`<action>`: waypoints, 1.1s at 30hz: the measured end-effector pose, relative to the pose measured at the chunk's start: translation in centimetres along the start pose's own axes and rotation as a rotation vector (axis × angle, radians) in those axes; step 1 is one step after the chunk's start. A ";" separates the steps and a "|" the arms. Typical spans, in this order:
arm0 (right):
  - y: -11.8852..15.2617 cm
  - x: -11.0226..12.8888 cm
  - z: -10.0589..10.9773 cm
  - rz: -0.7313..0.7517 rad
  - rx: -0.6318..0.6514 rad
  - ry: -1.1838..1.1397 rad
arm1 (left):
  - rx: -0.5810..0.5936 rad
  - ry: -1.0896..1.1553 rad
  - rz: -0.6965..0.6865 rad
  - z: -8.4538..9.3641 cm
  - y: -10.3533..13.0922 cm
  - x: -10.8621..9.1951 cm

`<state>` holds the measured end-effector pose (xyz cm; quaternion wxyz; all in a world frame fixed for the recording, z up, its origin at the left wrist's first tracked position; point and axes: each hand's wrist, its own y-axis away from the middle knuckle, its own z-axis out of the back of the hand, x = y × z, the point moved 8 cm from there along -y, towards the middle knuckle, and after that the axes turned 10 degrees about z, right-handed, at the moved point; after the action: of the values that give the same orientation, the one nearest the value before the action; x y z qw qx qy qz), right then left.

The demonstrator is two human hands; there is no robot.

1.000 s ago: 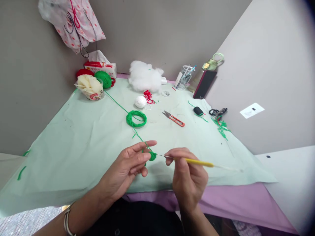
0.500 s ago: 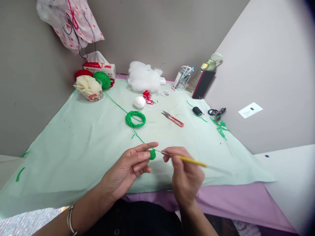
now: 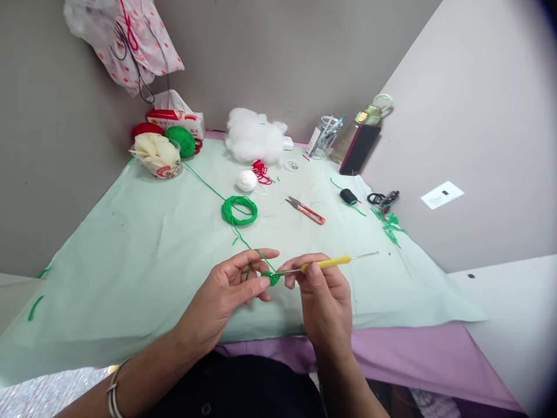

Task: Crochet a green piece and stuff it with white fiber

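Observation:
Between thumb and fingers, my left hand pinches a small green crochet piece. Green yarn runs over its raised index finger, back to a loose green coil on the cloth. My right hand is closed on a crochet hook with a yellow handle, and the hook's thin metal shaft reaches left to the green piece. The hook's far metal end points right. Just beyond the hands, red-handled thread snips lie on the cloth.
Behind are a white yarn ball, red yarn, white stuffing, a pen jar and a phone leaning on a bottle. A tub and green yarn ball stand back left; black thread lies right.
The yellow hook has turned from sloping down rightward to sloping slightly up, its shaft now at the green piece. My right hand has shifted slightly left, and my left-hand fingers have bent more.

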<state>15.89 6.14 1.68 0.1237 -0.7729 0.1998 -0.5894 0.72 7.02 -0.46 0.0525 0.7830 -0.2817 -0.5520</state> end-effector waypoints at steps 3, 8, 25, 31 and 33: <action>0.1 1.4 -0.1 0.085 0.043 0.175 | -0.012 -0.026 -0.033 0.1 0.0 -0.2; 1.5 4.1 -2.4 0.490 0.268 0.665 | -0.163 -0.181 -0.136 0.6 0.4 -0.6; 0.9 2.4 -1.5 0.295 0.114 0.448 | 0.006 0.178 0.024 -1.0 -0.1 0.3; 1.9 3.7 -1.3 0.514 0.131 0.617 | 0.106 0.373 0.220 -1.3 -0.4 1.8; 1.1 3.0 0.1 0.334 0.010 0.435 | 0.080 0.395 0.199 -0.8 -0.5 1.5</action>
<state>16.51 3.84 3.75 0.1771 -0.5838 0.3437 -0.7139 2.00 6.48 -1.58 0.1298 0.8456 -0.3638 -0.3685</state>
